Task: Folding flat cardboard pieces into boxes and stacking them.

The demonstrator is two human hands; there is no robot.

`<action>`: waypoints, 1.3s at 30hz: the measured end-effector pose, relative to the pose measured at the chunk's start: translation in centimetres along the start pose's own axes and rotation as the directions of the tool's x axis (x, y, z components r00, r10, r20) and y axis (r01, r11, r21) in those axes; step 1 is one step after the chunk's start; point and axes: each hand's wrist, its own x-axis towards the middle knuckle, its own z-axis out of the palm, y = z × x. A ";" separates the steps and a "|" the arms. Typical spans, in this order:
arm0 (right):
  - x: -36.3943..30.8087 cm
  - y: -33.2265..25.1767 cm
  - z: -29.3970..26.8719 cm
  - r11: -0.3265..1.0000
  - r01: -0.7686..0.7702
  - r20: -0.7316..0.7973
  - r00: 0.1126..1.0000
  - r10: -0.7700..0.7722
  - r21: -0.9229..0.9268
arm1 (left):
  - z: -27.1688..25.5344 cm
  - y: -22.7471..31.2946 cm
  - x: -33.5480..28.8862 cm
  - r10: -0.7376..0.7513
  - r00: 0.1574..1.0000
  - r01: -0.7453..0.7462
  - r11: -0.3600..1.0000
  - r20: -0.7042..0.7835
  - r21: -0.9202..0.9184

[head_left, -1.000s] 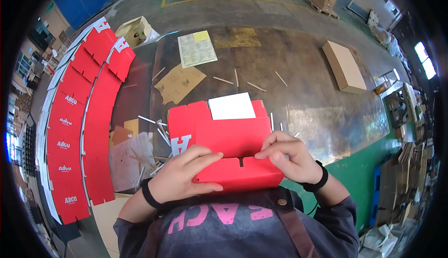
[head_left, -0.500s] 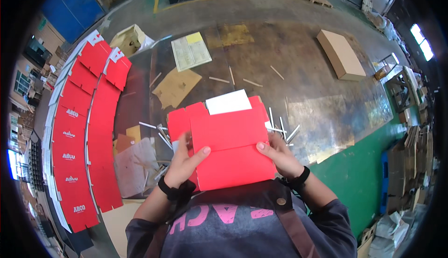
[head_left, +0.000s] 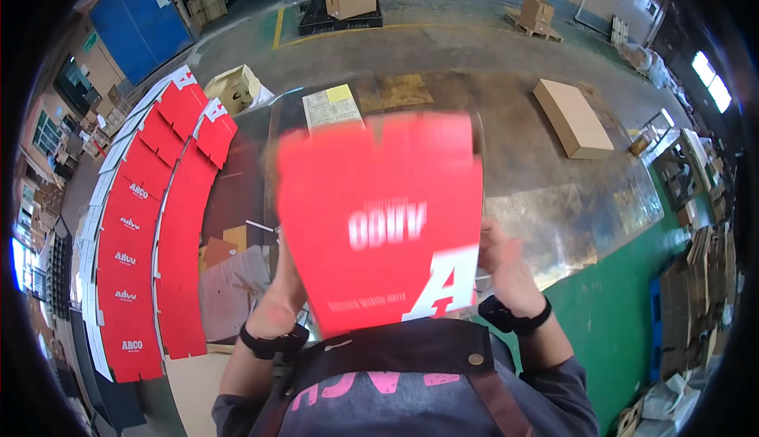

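Observation:
A red printed cardboard carton (head_left: 379, 200) with white lettering is lifted in front of my chest, tilted up and blurred by motion. My left hand (head_left: 282, 303) is at its left edge, the fingers mostly hidden behind the board. At the right edge is my right hand (head_left: 510, 271), its fingers curled and smeared against the carton's side. Both wrists wear black bands. Several red carton blanks (head_left: 126, 279) stand in overlapping rows on the left.
Beyond the carton spreads a worn brown worktable (head_left: 506, 121). A plain brown box (head_left: 573, 117) lies at its far right, and a printed sheet (head_left: 332, 105) at its far side. Near my left arm are scraps (head_left: 233, 279). An open pale sack (head_left: 236, 89) stands behind the red rows.
The carton has been raised and turned, so its lettered face now shows instead of the plain red panels. My hands have moved from its front face to its sides. The view has tipped up slightly.

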 end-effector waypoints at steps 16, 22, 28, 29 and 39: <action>2.8 1.5 0.4 -0.025 0.363 0.349 0.910 0.225 -0.931 | 1.0 1.2 0.7 -0.339 0.940 -0.039 -0.198 -0.031 0.980; 4.0 4.8 1.0 -0.102 0.420 0.419 0.907 0.033 -0.902 | -0.6 -0.6 0.6 -0.139 0.986 0.052 -0.262 -0.091 0.964; 4.1 5.9 -0.4 0.007 0.447 0.437 0.879 -0.193 -0.895 | -2.3 -0.3 0.3 -0.166 0.983 -0.106 -0.159 0.079 0.982; 4.1 6.1 -0.2 0.005 0.433 0.418 0.872 -0.254 -0.901 | -2.4 -0.3 0.3 -0.184 0.981 -0.096 -0.158 0.066 0.983; 4.7 6.8 -0.1 0.012 0.413 0.403 0.896 -0.184 -0.911 | -1.0 0.0 0.8 -0.094 0.996 -0.009 -0.124 -0.003 0.992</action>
